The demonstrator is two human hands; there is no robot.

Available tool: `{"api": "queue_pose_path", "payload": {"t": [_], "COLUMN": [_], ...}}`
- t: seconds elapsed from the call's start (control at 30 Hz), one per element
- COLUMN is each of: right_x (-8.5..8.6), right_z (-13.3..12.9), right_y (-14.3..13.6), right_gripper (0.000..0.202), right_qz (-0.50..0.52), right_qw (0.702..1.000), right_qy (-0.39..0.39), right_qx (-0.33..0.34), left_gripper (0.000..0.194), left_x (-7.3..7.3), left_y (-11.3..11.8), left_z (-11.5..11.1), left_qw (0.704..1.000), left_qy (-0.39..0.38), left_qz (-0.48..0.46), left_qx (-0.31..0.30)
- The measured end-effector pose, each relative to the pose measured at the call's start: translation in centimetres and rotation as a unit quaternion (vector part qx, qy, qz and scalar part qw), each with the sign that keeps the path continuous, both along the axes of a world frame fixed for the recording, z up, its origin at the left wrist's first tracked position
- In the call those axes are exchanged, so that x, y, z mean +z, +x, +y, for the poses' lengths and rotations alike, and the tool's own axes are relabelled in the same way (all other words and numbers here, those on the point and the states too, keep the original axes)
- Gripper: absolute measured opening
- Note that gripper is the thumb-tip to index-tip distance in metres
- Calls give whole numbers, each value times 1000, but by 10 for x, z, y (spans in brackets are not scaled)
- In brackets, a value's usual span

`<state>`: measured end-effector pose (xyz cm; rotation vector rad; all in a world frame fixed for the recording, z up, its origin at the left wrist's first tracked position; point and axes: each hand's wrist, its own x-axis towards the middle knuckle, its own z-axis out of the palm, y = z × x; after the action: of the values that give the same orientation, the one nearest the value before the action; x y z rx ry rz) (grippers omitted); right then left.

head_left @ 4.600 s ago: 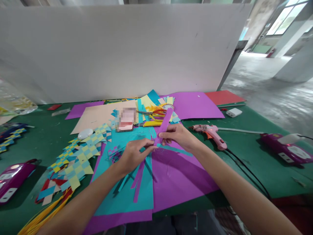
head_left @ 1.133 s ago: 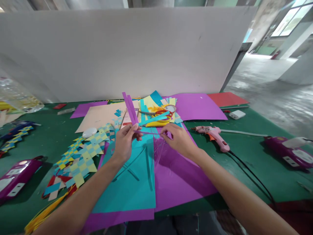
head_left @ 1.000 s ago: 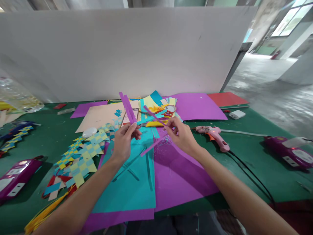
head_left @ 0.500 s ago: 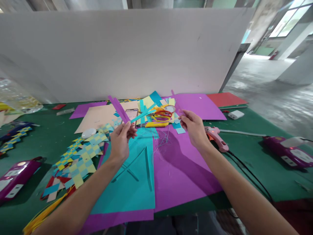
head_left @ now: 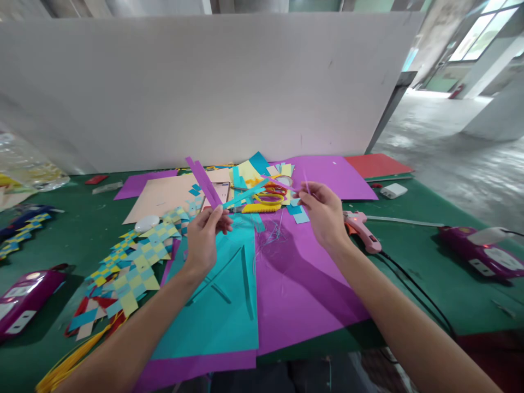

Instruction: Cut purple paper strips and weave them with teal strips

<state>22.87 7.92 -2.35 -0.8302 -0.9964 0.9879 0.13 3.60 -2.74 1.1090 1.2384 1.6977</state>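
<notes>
1. Above the worktop [head_left: 470,311], head view: left hand [head_left: 201,237], fingers pinched on purple strips [head_left: 203,181], which slant up and away; turquoise strips [head_left: 248,193] extend rightward from the same grip.
2. Right hand [head_left: 326,214], raised, fingers narrowed on a thin purple strip [head_left: 279,182], blurred.
3. Beneath the hands: turquoise sheet [head_left: 204,333], left; purple sheet [head_left: 298,305], right.
4. Beyond: phone [head_left: 222,191], partly covered by strips; red-handled scissors [head_left: 275,189].
5. Left side: woven checkered paper pieces [head_left: 143,254].
6. Right side, near the right wrist: pink glue gun [head_left: 360,225], lying flat.
</notes>
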Motion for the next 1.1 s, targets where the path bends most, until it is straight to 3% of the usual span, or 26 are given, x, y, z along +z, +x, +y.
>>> {"api": "queue_pose_path", "payload": {"t": [0.17,0.27,0.4,0.57,0.83,1.1], "right_x": [1,3,3,0,4,-1], "right_z": [-17,-27,-35,-34,-31,-33], "right_y": [-17,-24,-29,-30,-30,-33], "right_gripper": [18,18,17,20,36,49], "right_qz": [-27,-60,-22,38,85,49], "right_qw": [991,984,979,964,960,976], "right_qy": [-9,-29,-57,-119,-131,-143], "right_qx": [134,163,192,236,232,158], "left_gripper": [21,23,25,25,25,23], "left_x": [0,4,9,9,11,9], "left_y": [3,6,12,15,15,16], "left_z": [-3,-7,-15,-18,-19,-18], "left_qw": [998,993,977,973,974,975], "left_qy": [2,8,14,21,19,11], "left_qz": [54,115,202,221,210,191], "left_qx": [-22,-36,-67,-66,-81,-110]}}
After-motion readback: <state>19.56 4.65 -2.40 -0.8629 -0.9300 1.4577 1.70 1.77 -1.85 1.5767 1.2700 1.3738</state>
